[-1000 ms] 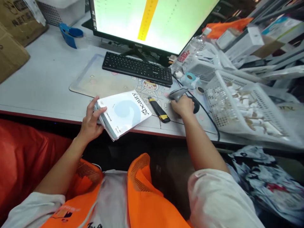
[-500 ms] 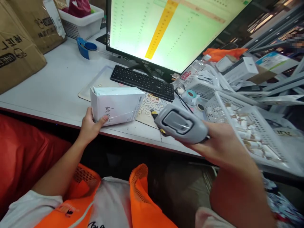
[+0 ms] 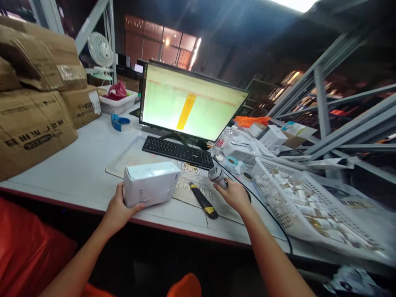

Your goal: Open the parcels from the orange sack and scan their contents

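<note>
My left hand [image 3: 122,212] grips the near left corner of a white box [image 3: 151,185], thumb on its front face and fingers behind the left side. The box stands tilted at the desk's front edge, with blurred handwriting on it. In my right hand [image 3: 236,194] is a grey barcode scanner [image 3: 218,176], held by its handle just above the desk mat, its head toward the monitor. Between the two hands lies a black and yellow utility knife [image 3: 204,201] on the mat [image 3: 123,159].
Behind the mat are a black keyboard [image 3: 177,150] and a lit monitor [image 3: 192,105]. A white basket [image 3: 275,206] of small rolled items stands right, with a cable [image 3: 278,225] beside it. Cardboard boxes [image 3: 34,128] stack up left. A blue tape dispenser [image 3: 120,123] sits farther back.
The view has tipped up and back. My right hand has moved the scanner away from me, down toward the mat, uncovering the knife. My left hand still holds the box.
</note>
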Demonstrator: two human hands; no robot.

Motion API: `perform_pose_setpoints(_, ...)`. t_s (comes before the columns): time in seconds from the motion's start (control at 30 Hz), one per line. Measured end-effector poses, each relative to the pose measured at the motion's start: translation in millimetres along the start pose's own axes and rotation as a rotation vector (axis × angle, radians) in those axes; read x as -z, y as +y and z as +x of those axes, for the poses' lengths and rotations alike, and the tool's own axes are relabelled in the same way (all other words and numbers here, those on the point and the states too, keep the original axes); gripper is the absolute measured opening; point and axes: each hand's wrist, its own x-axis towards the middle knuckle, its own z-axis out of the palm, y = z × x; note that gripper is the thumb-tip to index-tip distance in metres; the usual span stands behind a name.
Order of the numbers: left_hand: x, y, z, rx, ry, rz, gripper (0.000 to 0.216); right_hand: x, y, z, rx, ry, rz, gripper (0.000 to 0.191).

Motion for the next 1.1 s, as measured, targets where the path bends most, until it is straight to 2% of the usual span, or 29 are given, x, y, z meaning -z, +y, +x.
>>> perform_pose_setpoints(0.1,-6.3,0.1,-3.3,-0.061,-0.057,0.072,0.077,-22.6,13.2,7.5,-0.217,-0.055,-0.046,0.051)
perform_pose_setpoints(0.17,-12.1,-1.9,-6.8,-0.09,-0.048,0.106,0.072,-27.0,18.1,7.6,-0.261,-0.079,-0.038,0.051)
perform_pose_setpoints(0.23,-18.4,-6.3,-9.9,-0.115,-0.015,0.132,0.065,-20.5,21.0,10.8,-0.272,-0.086,-0.02,0.051)
perform_pose_setpoints(0.33,-26.4,-15.0,-12.7,-0.181,0.056,0.191,0.06,1.3,16.4,27.7,-0.293,0.001,0.018,0.056)
perform_pose_setpoints(0.4,-29.3,-19.8,-13.4,-0.206,0.112,0.255,0.062,11.3,3.2,45.8,-0.237,0.067,0.058,0.056)
perform_pose_setpoints(0.47,-30.2,-22.2,-13.8,-0.211,0.14,0.312,0.063,9.9,-17.5,66.1,-0.117,0.049,0.114,0.051)
perform_pose_setpoints(0.57,-29.3,-21.4,-13.8,-0.208,0.141,0.361,0.065,-9.2,-52.7,93.2,0.006,-0.072,0.187,0.049)
perform_pose_setpoints(0.7,-28.5,-18.9,-13.2,-0.204,0.134,0.392,0.067,-32.9,-86.3,111.2,-0.01,-0.091,0.22,0.059)
perform_pose_setpoints(0.77,-28.9,-18.8,-12.9,-0.202,0.133,0.4,0.067,-37.2,-94.6,112.8,-0.041,-0.077,0.228,0.061)
perform_pose_setpoints(0.93,-31.7,-21.5,-11.5,-0.192,0.126,0.403,0.061,-33.8,-98.4,110.7,-0.03,-0.142,0.283,0.051)
perform_pose_setpoints(1.1,-33.9,-22.9,-11.2,-0.22,0.143,0.383,0.059,-4.6,-100.6,114.4,0.062,-0.135,0.396,0.049)
